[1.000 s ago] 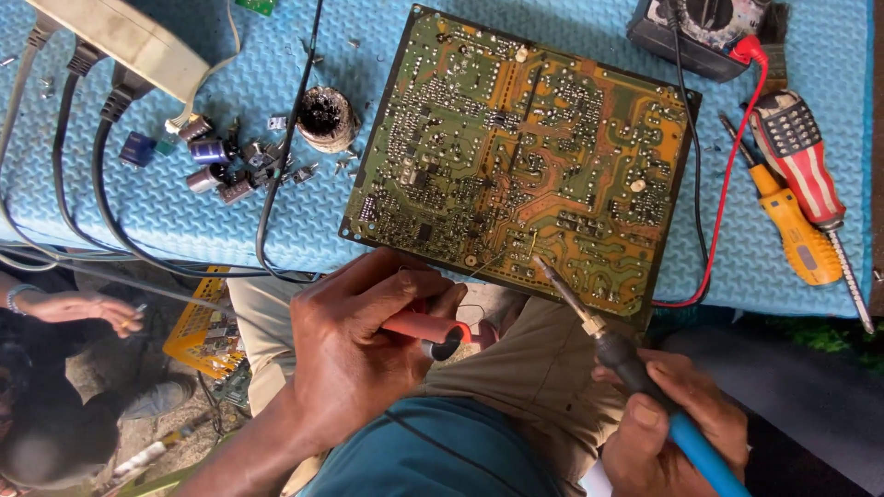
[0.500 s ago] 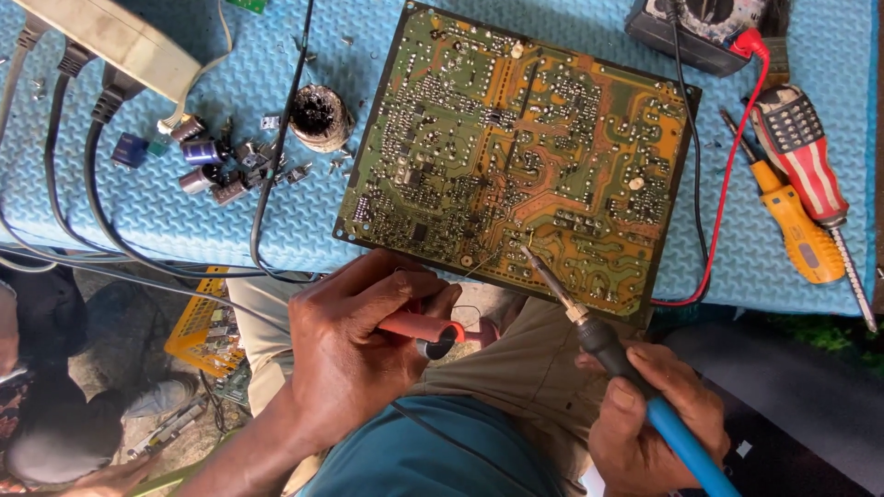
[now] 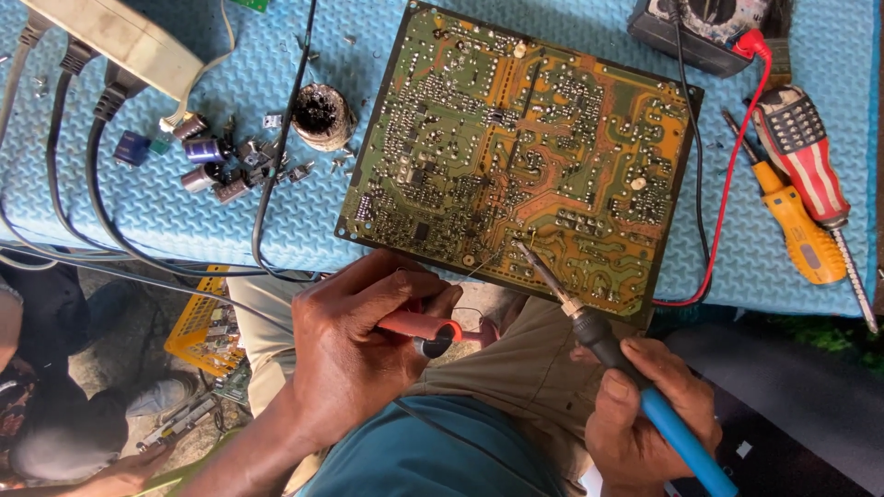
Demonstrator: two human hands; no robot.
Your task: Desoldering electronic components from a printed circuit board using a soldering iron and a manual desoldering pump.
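Head view, only one cam so here goes. Your right hand is wrapped around the blue grip of the iron, and vs a sec ago the tip has slid down and left across the board. It now sits on the solder side near the lower edge, about mid-width, looks like touching a pad but too small to swear on it.

Your left hand is clenched on a red solder holder, barely moved since half a sec back. A thin strand of solder wire runs from it up toward the tip, so wire and tip meet at roughly the same spot. Imo that means you're right at feeding a joint, not just hovering anymore.

Board lies flat on the blue mat, copper side up, bottom corner hanging a bit over your lap.

Other stuff: pile of loose caps upper left, a small round tin next to them, black cables over the mat edge, meter top right w/ red lead, two screwdrivers far right. Someone else sits low on the left, their hands nowhere near yours.
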